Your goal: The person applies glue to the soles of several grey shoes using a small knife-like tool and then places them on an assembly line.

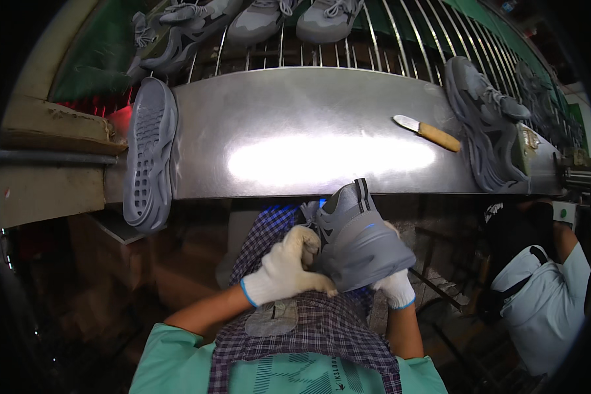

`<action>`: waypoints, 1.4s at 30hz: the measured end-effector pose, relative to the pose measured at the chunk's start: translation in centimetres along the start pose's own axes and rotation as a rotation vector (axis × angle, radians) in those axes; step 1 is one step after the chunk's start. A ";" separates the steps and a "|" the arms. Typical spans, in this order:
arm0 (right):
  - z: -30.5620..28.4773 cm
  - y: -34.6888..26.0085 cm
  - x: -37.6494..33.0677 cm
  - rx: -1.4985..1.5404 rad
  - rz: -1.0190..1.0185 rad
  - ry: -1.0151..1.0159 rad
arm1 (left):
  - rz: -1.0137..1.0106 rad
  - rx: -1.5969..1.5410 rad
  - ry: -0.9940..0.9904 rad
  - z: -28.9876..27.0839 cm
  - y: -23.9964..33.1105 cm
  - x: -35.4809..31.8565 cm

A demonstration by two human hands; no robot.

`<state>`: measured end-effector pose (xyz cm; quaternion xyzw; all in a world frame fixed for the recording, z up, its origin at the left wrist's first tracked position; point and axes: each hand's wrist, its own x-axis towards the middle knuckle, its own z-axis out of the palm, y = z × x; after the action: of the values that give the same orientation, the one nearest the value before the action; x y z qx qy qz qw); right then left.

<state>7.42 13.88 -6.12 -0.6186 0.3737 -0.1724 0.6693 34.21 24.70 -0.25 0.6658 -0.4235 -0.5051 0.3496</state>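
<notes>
Fingers [312, 241] of my gloved left hand [284, 270] pinch grey sneaker [358, 241] | right hand [396, 287] cups it underneath, grip hidden | knife [427, 132] on steel desk [295, 111]

Middle of the steel counter [308, 125] is wide open, plenty of room to reach straight ahead. Left end is blocked by a sole-up grey shoe [150, 154], right end by another grey shoe on its side [489, 131], with a wooden-handled knife [428, 132] just beside it. Back edge is walled off by the wire rack [400, 39] and its shoes.
</notes>
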 end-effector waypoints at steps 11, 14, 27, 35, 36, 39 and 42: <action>-0.2 -9.3 8.8 -0.280 -0.337 -0.359 | 0.385 -0.054 -0.269 -12.3 11.9 2.9; -2.6 -15.6 11.8 -0.599 -0.613 -0.157 | 0.635 -0.013 0.087 -13.2 16.7 -0.9; 0.0 -41.9 17.5 -0.968 -0.539 -0.057 | 0.727 0.104 0.616 -13.5 19.5 5.4; 1.2 -40.5 18.6 -1.188 -0.743 0.152 | 0.645 0.158 0.667 -14.3 20.7 6.4; 1.7 -39.7 19.4 -1.146 -0.740 0.231 | 0.649 0.114 0.676 -14.4 20.8 7.0; 2.5 -39.2 22.6 -1.059 -0.727 0.276 | 0.624 0.197 0.809 -15.0 19.8 7.9; 1.6 -38.4 24.8 -0.947 -0.808 0.208 | 0.510 0.162 0.780 -15.6 20.8 8.3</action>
<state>33.86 -8.95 23.48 -0.9202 0.2095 -0.2865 0.1651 45.99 9.44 19.06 0.7057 -0.4484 -0.0808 0.5425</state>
